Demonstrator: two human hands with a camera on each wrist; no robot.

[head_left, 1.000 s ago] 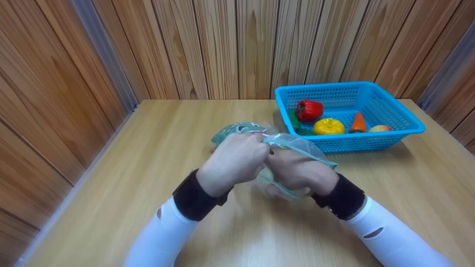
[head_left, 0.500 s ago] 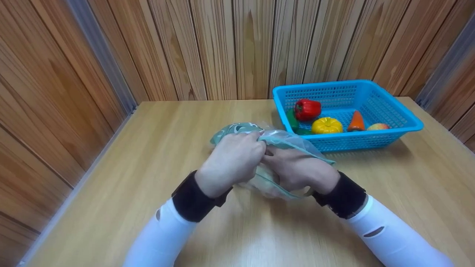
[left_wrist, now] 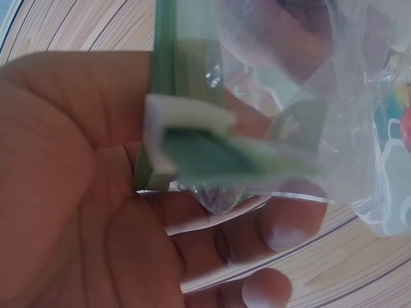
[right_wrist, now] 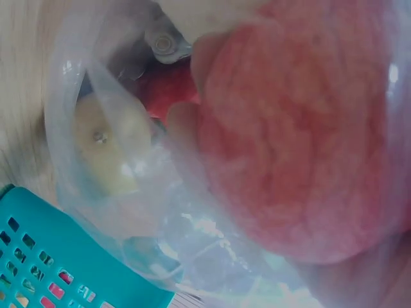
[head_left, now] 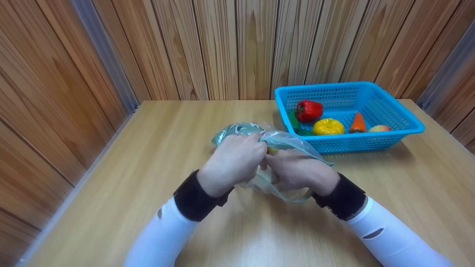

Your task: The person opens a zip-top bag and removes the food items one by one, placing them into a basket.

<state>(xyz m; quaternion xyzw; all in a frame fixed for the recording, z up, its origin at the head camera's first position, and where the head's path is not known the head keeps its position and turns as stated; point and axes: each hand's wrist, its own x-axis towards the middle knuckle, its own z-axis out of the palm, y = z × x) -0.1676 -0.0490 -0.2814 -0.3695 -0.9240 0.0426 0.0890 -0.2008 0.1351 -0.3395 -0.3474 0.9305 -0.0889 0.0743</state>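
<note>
My left hand (head_left: pixel 237 159) grips the edge of a clear plastic zip bag (head_left: pixel 289 140) with green trim and a printed green end. In the left wrist view, the bag's green-and-white slider (left_wrist: pixel 192 128) lies against the fingers. My right hand (head_left: pixel 304 168) reaches into the bag's mouth. Its fingers (right_wrist: pixel 183 128) curl round a large pinkish-red round fruit (right_wrist: pixel 295 135), seen through the plastic in the right wrist view. A pale yellow fruit (right_wrist: pixel 109 141) and a red piece (right_wrist: pixel 168 86) lie deeper in the bag.
A blue plastic basket (head_left: pixel 365 138) stands right behind the bag. It holds a red bell pepper (head_left: pixel 309 110), a yellow pumpkin (head_left: pixel 328 127), an orange carrot (head_left: pixel 357 123), an apple (head_left: pixel 379 128) and green vegetables (head_left: pixel 293 120). Wood-panelled walls (head_left: pixel 237 48) close off the table (head_left: pixel 156 126).
The right hand has shifted slightly inside the bag, and a bit of yellow now shows between the hands. The bag's near edge sags a little differently. The left hand keeps its grip.
</note>
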